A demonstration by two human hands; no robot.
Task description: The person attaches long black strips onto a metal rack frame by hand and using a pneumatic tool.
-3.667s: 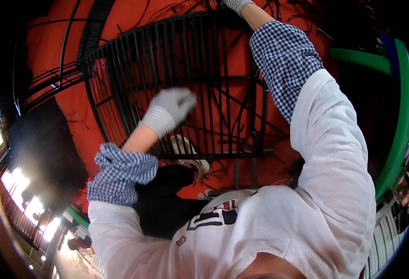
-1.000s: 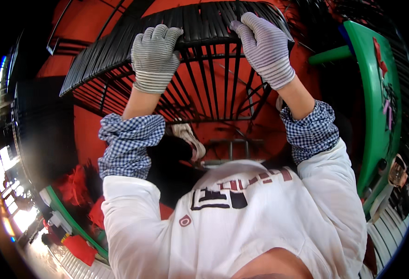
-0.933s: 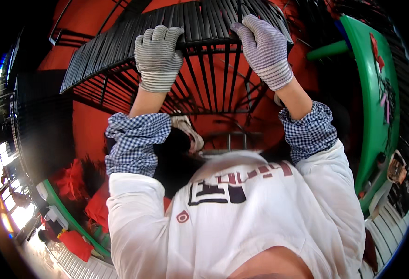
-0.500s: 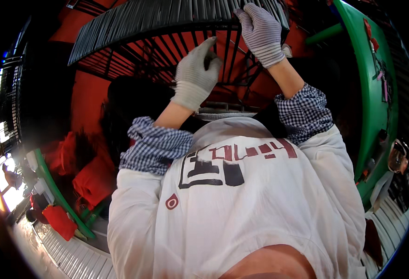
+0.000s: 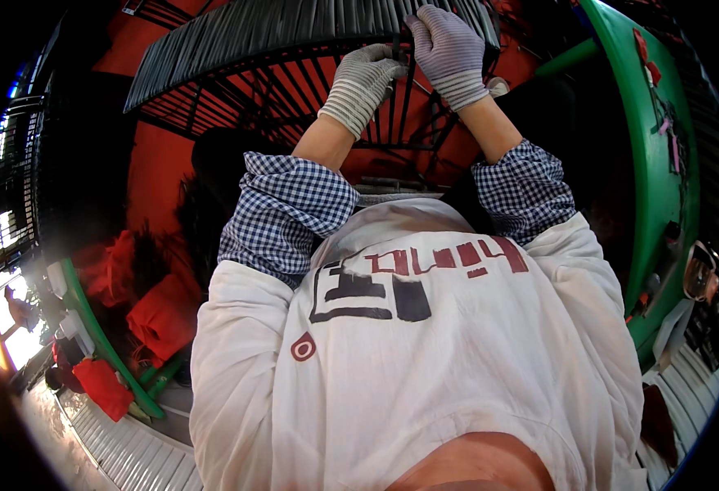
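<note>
A curved black frame of thin bars [image 5: 302, 78] stands in front of me, its upper side covered by a woven panel [image 5: 236, 37] of dark flat strips. Just under the panel's edge, my left hand [image 5: 363, 86], in a striped pale glove, is closed, its fingertips pinching a narrow black strip [image 5: 397, 47]. Close beside it, my right hand [image 5: 451, 57], gloved too, rests at the panel's right part. Its fingers are bent and pressed together against the weave, gripping there. The fingertips of both hands are partly hidden.
A green table [image 5: 637, 123] with small tools runs along the right. On the left are another green edge [image 5: 110, 344], red bags [image 5: 163, 315] and a red cloth [image 5: 101, 389]. The floor [image 5: 142, 180] under the frame is red.
My left hand has moved up and right, from loosely parted fingers below the panel to a pinch at its edge. The right hand and the frame have shifted slightly.
</note>
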